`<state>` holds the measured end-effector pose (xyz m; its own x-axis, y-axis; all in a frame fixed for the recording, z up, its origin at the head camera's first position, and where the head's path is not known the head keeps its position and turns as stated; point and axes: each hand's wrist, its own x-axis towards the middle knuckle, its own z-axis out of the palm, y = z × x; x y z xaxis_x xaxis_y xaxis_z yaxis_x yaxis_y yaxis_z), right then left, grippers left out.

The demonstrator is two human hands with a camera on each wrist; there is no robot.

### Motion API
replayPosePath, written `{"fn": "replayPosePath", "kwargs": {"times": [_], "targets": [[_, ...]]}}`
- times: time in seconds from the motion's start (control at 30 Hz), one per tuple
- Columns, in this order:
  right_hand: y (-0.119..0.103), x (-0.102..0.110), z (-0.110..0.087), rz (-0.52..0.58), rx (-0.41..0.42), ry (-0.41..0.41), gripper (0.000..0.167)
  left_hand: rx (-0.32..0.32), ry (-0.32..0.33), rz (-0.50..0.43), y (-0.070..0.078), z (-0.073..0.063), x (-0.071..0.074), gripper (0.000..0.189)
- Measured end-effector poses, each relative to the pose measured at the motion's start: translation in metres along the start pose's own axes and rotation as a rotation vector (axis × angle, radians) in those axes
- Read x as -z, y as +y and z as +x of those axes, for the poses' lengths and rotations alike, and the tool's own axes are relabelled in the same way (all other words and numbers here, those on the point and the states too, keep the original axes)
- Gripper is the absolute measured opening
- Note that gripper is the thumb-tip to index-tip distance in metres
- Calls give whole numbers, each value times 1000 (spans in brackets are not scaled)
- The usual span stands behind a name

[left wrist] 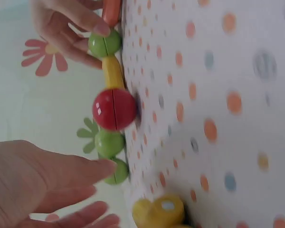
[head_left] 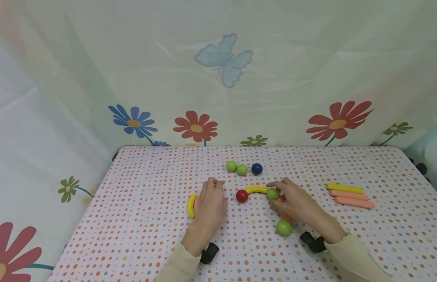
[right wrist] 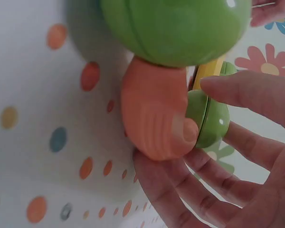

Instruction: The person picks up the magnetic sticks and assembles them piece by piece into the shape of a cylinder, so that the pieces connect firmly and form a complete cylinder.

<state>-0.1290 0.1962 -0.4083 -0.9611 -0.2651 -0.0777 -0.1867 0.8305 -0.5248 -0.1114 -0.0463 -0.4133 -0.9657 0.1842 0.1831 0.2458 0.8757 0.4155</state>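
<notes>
While the right hand (head_left: 295, 200) pinches 1 green ball (head_left: 272, 194) right of the yellow stick (head_left: 256, 189), push softly; the left hand (head_left: 212, 203) (loose, holding nothing) could help.

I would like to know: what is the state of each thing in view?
Left hand: holding nothing
Right hand: pinching a green ball
Red ball: touching the middle yellow arc
Nearest green ball: touching the orange arc
Blue ball: loose
Far green balls: loose, side by side
Yellow stick: lying beside pink sticks
Left yellow arc: beside the left hand
</notes>
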Motion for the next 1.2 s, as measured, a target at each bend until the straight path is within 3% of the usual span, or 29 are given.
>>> {"fn": "replayPosePath", "kwargs": {"times": [0.23, 0.43, 0.7, 1.0, 1.1, 1.2], "targets": [[1, -3, 0, -23, 14, 4, 44, 76, -48, 3, -5, -1, 1, 37], [1, -5, -2, -9, 10, 30, 43, 71, -119, 35, -2, -1, 0, 29], [-3, -5, -7, -2, -28, 29, 41, 66, -180, -144, 4, -6, -2, 17], [-4, -8, -9, 2, -6, 41, 40, 60, -167, -174, 9, 1, -10, 23], [-3, -8, -12, 3, 28, 83, 39, 72, -182, -179, 9, 2, -11, 22], [-1, -4, -18, -10, 159, 124, 34, 75, -187, -181, 8, 3, -10, 22]]}}
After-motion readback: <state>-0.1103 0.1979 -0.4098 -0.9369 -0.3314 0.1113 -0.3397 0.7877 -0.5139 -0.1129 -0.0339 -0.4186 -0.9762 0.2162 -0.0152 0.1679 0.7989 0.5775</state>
